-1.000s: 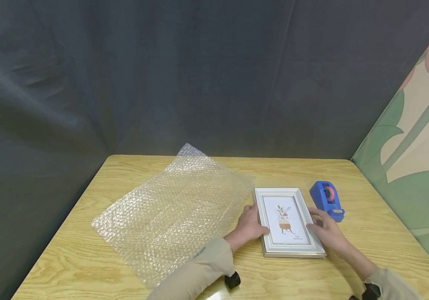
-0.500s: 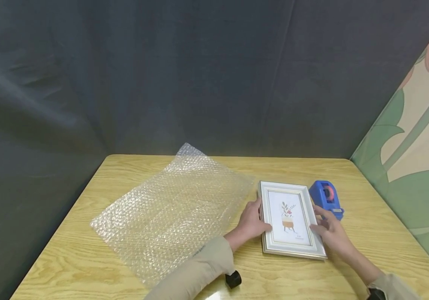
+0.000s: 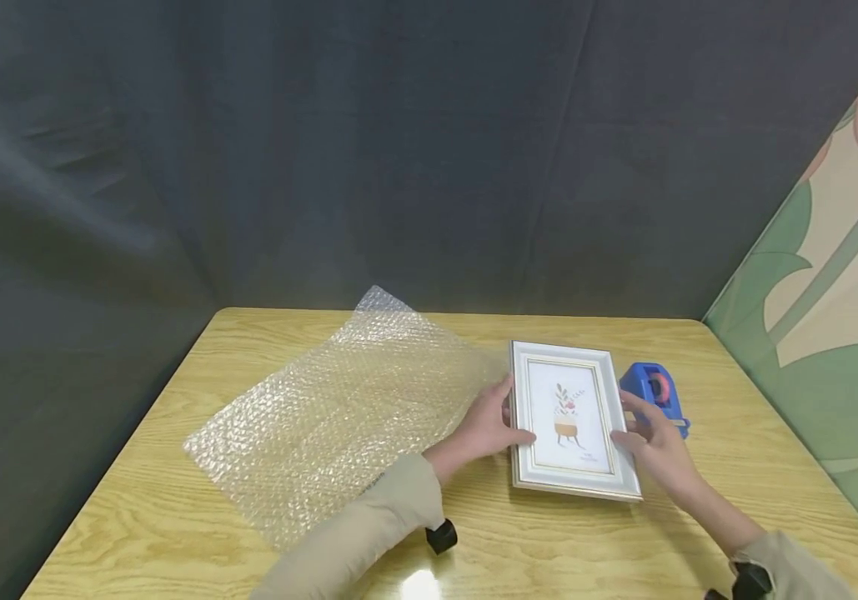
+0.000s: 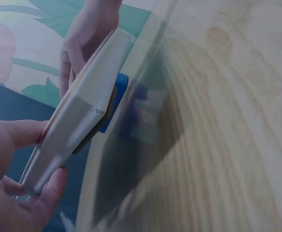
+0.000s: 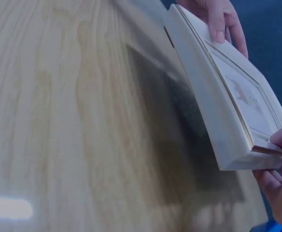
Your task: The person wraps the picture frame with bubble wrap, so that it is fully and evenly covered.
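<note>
A white picture frame point(image 3: 571, 417) with thin gold lines and a potted-plant print is held up off the table, face up and slightly tilted. My left hand point(image 3: 483, 423) grips its left edge, the thumb on the front and fingers underneath. On the opposite edge, my right hand point(image 3: 657, 446) pinches it the same way, thumb on top. In the left wrist view, the side of the picture frame point(image 4: 68, 125) shows, with a gap and a shadow below it. The right wrist view shows the picture frame point(image 5: 228, 101) between both hands.
Bubble wrap point(image 3: 353, 417) lies flat on the wooden table point(image 3: 136, 500), left of the picture frame. A blue tape dispenser point(image 3: 649, 387) stands just behind my right hand. A dark curtain point(image 3: 429, 158) hangs behind the table, with a flower-patterned panel point(image 3: 841, 292) at the right.
Both hands have lifted the picture frame off the table and carried it slightly back and left. The bubble wrap and tape dispenser have stayed in place.
</note>
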`<state>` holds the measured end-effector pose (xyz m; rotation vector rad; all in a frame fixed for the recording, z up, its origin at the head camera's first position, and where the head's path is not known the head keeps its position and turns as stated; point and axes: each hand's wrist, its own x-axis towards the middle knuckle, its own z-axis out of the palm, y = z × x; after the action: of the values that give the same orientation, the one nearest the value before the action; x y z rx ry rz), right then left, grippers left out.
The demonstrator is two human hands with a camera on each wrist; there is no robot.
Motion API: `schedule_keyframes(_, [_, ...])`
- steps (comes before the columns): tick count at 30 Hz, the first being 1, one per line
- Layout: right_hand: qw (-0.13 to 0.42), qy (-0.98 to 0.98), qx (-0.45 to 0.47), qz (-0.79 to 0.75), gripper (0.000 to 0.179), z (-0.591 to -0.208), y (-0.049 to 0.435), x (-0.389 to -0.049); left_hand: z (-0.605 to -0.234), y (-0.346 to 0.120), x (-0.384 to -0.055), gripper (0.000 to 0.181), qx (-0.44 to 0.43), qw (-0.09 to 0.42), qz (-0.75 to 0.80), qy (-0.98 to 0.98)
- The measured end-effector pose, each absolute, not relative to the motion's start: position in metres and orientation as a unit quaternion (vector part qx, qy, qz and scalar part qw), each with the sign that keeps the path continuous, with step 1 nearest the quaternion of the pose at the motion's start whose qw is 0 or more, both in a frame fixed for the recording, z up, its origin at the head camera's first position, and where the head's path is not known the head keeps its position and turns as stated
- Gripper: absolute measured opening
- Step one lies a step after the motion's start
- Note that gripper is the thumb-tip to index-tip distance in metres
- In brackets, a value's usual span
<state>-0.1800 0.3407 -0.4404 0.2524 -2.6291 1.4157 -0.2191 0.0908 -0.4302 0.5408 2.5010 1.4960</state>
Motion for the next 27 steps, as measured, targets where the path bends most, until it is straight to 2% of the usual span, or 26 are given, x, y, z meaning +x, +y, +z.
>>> schedule_keyframes(9, [0.046, -0.858, 0.091, 0.503, 0.060, -0.423, 0.310, -0.189, -0.424, 0.056, -0.226, 0.095, 0.167, 0.084, 0.487, 0.853])
schedule_keyframes(27, [-0.015, -0.819, 0.110, 0.564, 0.064, -0.415, 0.236, -0.218, -0.414, -0.022, -0.237, 0.092, 0.134, 0.076, 0.499, 0.853])
